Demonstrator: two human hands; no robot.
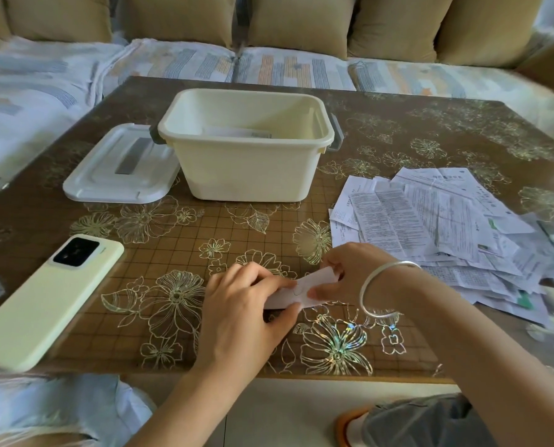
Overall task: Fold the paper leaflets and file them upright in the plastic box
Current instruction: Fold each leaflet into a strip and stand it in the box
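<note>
Pinching leaflet (316,281) between fingers (264,276)

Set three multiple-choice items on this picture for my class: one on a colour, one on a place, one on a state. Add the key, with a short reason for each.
1. The phone is:
A. pale yellow-green
B. black
C. red

2. The lid lies:
A. on the box
B. left of the box
C. on the phone

3. The left hand and right hand:
A. hang idle
B. lift the box
C. pinch one folded leaflet between them

Key:
1 A: its back is pale yellow-green, with only the camera block dark.
2 B: the box stands open and the lid lies flat beside its left wall.
3 C: each hand grips one end of the leaflet.
</note>
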